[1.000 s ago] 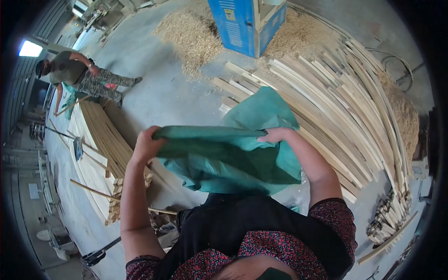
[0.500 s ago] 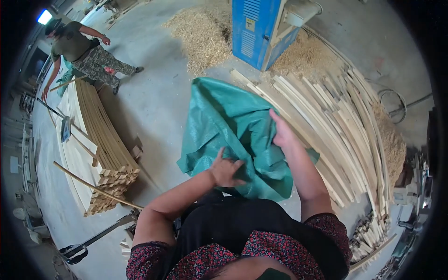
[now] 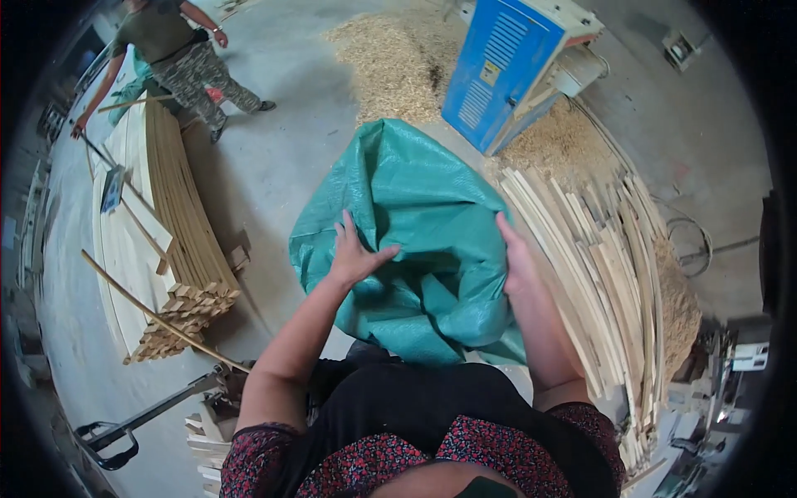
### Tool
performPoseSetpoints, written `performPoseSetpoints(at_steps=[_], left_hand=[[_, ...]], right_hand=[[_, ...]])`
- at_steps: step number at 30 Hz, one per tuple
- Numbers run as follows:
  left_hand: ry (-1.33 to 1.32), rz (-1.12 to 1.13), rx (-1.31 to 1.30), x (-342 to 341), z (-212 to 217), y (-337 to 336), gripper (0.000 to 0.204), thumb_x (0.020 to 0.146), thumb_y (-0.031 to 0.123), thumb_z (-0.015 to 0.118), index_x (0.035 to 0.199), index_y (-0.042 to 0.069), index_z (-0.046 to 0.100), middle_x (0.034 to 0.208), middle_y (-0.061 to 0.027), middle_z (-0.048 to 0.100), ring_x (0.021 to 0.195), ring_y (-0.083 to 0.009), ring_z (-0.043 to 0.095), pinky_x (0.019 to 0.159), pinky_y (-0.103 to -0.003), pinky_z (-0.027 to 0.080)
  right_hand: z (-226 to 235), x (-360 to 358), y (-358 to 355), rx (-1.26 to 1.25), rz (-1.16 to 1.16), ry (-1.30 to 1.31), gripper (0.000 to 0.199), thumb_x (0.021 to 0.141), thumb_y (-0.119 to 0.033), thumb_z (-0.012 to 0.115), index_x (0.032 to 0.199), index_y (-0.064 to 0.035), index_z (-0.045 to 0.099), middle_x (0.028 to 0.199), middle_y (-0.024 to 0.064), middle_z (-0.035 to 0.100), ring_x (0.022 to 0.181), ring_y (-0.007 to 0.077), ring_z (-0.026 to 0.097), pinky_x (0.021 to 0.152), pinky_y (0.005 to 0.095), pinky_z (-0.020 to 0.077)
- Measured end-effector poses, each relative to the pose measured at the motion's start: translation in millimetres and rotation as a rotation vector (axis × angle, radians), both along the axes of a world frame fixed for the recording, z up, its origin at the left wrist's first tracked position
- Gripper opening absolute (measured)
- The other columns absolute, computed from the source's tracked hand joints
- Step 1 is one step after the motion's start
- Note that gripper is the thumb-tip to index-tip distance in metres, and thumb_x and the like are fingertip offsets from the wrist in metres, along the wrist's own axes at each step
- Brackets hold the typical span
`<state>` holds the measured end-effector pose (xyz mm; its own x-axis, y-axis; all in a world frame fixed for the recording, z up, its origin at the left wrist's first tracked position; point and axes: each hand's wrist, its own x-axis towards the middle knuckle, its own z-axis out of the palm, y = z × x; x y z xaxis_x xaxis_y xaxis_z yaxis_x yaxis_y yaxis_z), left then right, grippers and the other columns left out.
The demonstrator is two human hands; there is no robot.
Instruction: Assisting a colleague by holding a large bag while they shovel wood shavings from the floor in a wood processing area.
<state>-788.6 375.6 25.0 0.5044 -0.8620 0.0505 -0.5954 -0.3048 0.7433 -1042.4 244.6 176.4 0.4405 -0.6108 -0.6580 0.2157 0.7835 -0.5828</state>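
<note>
A large green woven plastic sack [image 3: 432, 195] spreads in front of my body, its mouth wide and its near side folded and crumpled inward. My left hand [image 3: 359, 256] lies against the left part of the sack with thumb and fingers spread apart. At the sack's right edge, my right hand [image 3: 518, 259] holds the material, one finger stretched up along the rim. Some of its fingers are hidden by the sack and the hand itself.
A stack of pale wooden strips [image 3: 178, 216] stands left, with a person [image 3: 187, 62] behind it. Loose strips [image 3: 594, 266] lie right. A blue machine cabinet [image 3: 490, 75] and wood shavings [image 3: 390, 66] are ahead. A black-handled lever [image 3: 112, 444] sits lower left.
The sack's mouth has spread wider and rounder. My left hand has moved left and up; my right hand has shifted slightly right and down. The person's arm is now at the long handle.
</note>
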Motion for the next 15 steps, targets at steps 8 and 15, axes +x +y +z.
performPoseSetpoints(at_steps=[8,15], left_hand=[[1.084,0.294,0.02,147.9,-44.8,3.1,0.03,0.083,0.008,0.046,0.108,-0.001,0.059,0.098,-0.0179,0.063,0.091,-0.0339,0.062,0.08,-0.048,0.051],[1.209,0.257,0.03,308.9,-79.0,120.9,0.034,0.083,0.006,0.053,0.116,-0.001,0.059,0.096,-0.0166,0.064,0.091,-0.0298,0.063,0.079,-0.039,0.053]], right_hand=[[1.1,14.6,-18.2,-0.196,-0.003,0.108,0.05,0.094,-0.041,0.055,0.125,-0.0021,0.055,0.117,0.0134,0.062,0.104,0.0269,0.061,0.094,0.0406,0.0472],[38.3,55.3,-28.0,-0.22,-0.04,-0.274,0.04,0.098,-0.032,0.043,0.119,-0.0004,0.057,0.115,0.0171,0.063,0.1,0.029,0.062,0.094,0.0422,0.0474]])
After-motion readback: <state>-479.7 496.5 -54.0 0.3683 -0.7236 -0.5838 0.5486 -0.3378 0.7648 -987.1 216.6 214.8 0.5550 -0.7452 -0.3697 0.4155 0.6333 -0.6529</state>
